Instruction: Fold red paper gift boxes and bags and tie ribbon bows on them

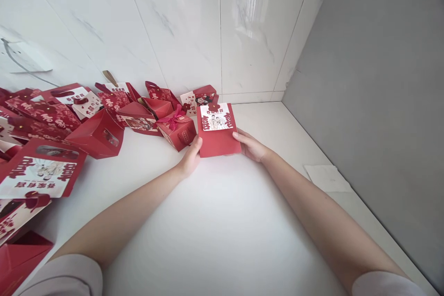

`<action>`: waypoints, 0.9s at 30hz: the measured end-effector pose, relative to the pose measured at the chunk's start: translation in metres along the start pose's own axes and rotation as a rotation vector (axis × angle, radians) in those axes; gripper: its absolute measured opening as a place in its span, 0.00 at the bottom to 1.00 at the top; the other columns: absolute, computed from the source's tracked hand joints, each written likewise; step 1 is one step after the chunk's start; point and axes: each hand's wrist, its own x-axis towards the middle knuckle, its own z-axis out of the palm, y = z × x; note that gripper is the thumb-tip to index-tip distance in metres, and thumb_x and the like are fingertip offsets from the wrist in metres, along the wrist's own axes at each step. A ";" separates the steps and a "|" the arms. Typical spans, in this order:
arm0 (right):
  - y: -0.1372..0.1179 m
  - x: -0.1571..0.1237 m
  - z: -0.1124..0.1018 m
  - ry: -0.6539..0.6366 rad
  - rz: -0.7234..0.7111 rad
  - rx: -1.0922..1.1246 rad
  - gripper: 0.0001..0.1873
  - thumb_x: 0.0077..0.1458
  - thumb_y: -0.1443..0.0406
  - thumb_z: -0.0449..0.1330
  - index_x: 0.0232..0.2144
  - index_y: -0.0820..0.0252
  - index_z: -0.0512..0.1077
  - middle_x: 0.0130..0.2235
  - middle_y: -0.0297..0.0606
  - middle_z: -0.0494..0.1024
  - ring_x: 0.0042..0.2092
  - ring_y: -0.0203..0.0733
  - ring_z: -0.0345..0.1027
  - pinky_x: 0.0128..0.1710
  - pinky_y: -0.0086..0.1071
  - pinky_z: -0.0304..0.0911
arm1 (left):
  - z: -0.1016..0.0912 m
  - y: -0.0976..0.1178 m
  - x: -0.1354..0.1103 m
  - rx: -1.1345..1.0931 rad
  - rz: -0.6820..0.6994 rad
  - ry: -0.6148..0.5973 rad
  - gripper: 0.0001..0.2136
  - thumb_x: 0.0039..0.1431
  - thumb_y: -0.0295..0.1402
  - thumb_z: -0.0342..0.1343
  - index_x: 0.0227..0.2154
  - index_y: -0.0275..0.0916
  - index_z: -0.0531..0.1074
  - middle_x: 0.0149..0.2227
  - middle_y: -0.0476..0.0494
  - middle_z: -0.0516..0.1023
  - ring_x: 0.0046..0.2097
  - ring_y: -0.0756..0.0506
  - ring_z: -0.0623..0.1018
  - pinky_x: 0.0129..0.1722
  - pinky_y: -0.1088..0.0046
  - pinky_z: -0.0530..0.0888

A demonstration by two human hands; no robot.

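A flat red paper gift bag (218, 132) with a white picture panel near its top lies on the white counter (215, 222), far ahead of me. My left hand (191, 158) grips its lower left edge with closed fingers. My right hand (250, 146) holds its lower right edge, fingers curled against the paper. Just left of the bag stands a small red box with a pink ribbon bow (176, 127).
Many red gift bags and boxes (100, 132) are heaped along the left side, reaching back to the marble-tiled wall (180, 27). A grey wall (374, 101) closes the right side. A white sheet of paper (328, 178) lies at the right near that wall.
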 end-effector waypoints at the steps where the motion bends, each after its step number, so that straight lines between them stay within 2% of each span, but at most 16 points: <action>1: 0.000 -0.001 -0.001 -0.014 -0.009 -0.014 0.31 0.58 0.51 0.58 0.60 0.47 0.59 0.61 0.40 0.67 0.56 0.51 0.67 0.52 0.48 0.68 | -0.001 -0.001 -0.001 0.040 0.015 0.019 0.27 0.63 0.49 0.48 0.62 0.46 0.58 0.61 0.43 0.67 0.62 0.38 0.66 0.60 0.56 0.64; 4: 0.000 -0.002 -0.003 -0.086 -0.023 -0.046 0.32 0.55 0.52 0.62 0.60 0.48 0.61 0.61 0.39 0.66 0.58 0.51 0.65 0.55 0.47 0.66 | -0.005 -0.003 -0.001 0.123 0.037 0.076 0.27 0.62 0.44 0.53 0.63 0.47 0.57 0.61 0.44 0.67 0.62 0.38 0.66 0.61 0.56 0.63; 9: 0.001 0.001 -0.007 -0.162 -0.045 -0.057 0.35 0.52 0.53 0.65 0.59 0.49 0.62 0.61 0.40 0.66 0.59 0.52 0.64 0.55 0.46 0.65 | -0.009 -0.004 0.000 0.132 0.047 0.102 0.27 0.62 0.42 0.54 0.63 0.45 0.57 0.61 0.42 0.67 0.60 0.37 0.68 0.59 0.57 0.65; 20: 0.002 0.001 -0.007 -0.154 -0.027 -0.041 0.33 0.53 0.53 0.64 0.59 0.50 0.62 0.59 0.42 0.69 0.56 0.50 0.67 0.54 0.46 0.64 | -0.009 -0.004 0.002 0.099 0.016 0.105 0.27 0.61 0.42 0.54 0.62 0.44 0.59 0.61 0.42 0.67 0.60 0.37 0.69 0.59 0.56 0.66; 27: 0.004 0.002 -0.009 -0.168 -0.031 -0.028 0.31 0.55 0.55 0.63 0.59 0.49 0.62 0.59 0.40 0.69 0.54 0.48 0.67 0.52 0.42 0.66 | -0.008 -0.004 0.002 0.038 -0.010 0.108 0.26 0.61 0.41 0.55 0.61 0.43 0.61 0.60 0.42 0.68 0.60 0.37 0.68 0.60 0.57 0.65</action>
